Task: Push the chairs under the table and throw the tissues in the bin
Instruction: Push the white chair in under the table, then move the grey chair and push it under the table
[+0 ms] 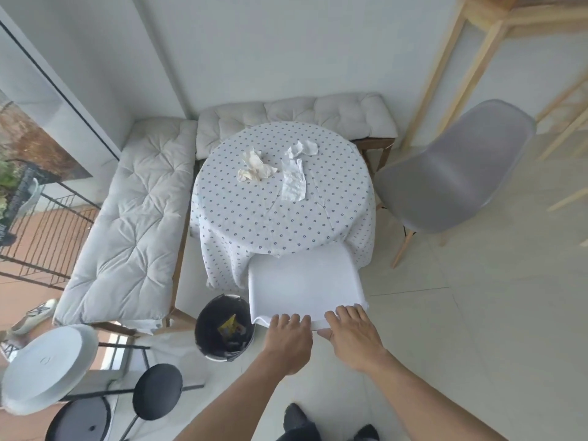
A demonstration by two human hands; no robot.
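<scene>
So right now it's the chair-pushing part, and the tissues haven't been touched. Both hands are on the top edge of the white chair's (304, 281) back: the left hand (288, 337) and the right hand (353, 334) sit side by side, fingers draped over the rim and mostly straight, more of a flat press than a real clench, so neither one has anything wrapped up in it. The chair's seat looks already partly tucked under the draped edge of the round table (283, 198). My guess is the next bit just needs a steady forward shove, keeping it straight so the cloth doesn't bunch up. The grey chair (451, 173) stands off to the right, angled away, clearly not pushed in yet. Two clumps of crumpled tissues (294, 173) lie on the tabletop, and the black bin (224, 327) stands on the floor just left of the white chair, touching or nearly so.
</scene>
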